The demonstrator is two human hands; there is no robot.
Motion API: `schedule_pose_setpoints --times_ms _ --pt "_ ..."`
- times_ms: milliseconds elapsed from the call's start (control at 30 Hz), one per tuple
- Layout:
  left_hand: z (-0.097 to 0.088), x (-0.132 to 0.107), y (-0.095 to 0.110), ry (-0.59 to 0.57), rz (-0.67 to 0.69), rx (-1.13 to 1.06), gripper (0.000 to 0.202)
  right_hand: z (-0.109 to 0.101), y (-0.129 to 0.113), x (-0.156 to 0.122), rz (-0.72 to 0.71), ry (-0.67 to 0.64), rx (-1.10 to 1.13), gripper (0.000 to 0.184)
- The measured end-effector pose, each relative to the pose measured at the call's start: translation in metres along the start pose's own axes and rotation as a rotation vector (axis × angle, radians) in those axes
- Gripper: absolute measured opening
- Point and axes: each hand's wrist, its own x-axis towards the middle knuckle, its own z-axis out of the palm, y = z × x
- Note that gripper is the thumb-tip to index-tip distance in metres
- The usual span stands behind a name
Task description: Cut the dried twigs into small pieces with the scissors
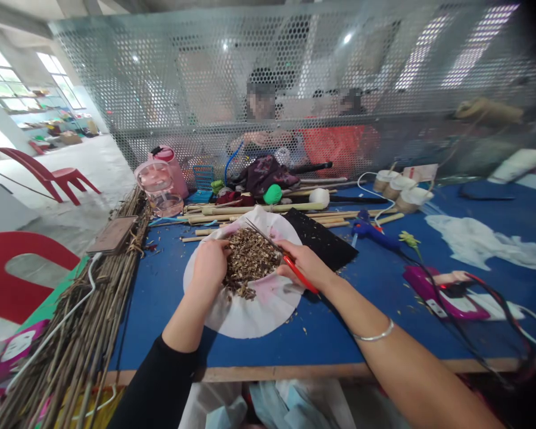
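Note:
A round white cloth (254,322) lies spread on the blue table, with a heap of brown dried chips (250,259) in its middle. My left hand (211,262) rests at the heap's left edge, fingers curled in against the chips; whatever is between the fingertips is hidden. Across the heap, my right hand (306,262) grips red-handled scissors (298,273). Their thin metal blades point up and left over the chips.
Sticks (268,208) lie behind the cloth beside a black sheet (324,238). A blue glue gun (377,231) and a magenta power strip (451,292) are on the right. Bundled twigs (89,322) line the left edge. A perforated screen (196,77) stands behind; people sit beyond it.

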Motion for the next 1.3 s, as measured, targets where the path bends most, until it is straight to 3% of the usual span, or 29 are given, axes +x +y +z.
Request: schedule_pose_setpoints --times_ms 233,367,467,567,700,800,1033,1300 --pt "0.008 -0.003 0.018 -0.019 0.011 0.077 0.024 0.001 0.0 0.0 0.016 0.042 -0.036 0.066" --pt "0.005 0.0 0.028 0.057 0.058 0.009 0.024 0.002 0.003 0.001 0.019 0.058 -0.058 0.062" --pt "0.003 0.002 0.03 0.087 0.053 -0.227 0.022 0.001 0.001 0.001 0.051 0.069 -0.1 0.06" --pt "0.008 0.002 0.029 0.045 0.001 -0.544 0.021 0.0 -0.003 0.001 0.079 0.057 -0.141 0.059" --pt "0.019 -0.004 0.028 -0.042 -0.104 -0.98 0.02 0.004 -0.009 0.0 -0.013 0.044 -0.145 0.063" --pt "0.026 -0.008 0.029 -0.044 -0.126 -1.139 0.016 0.009 -0.011 0.001 -0.092 0.034 -0.135 0.065" --pt "0.028 -0.016 0.035 0.01 -0.094 -1.094 0.017 0.015 -0.012 0.003 -0.145 0.07 -0.162 0.072" --pt "0.027 -0.019 0.035 0.017 -0.019 -1.033 0.02 0.017 -0.014 0.001 -0.095 0.059 -0.038 0.075"
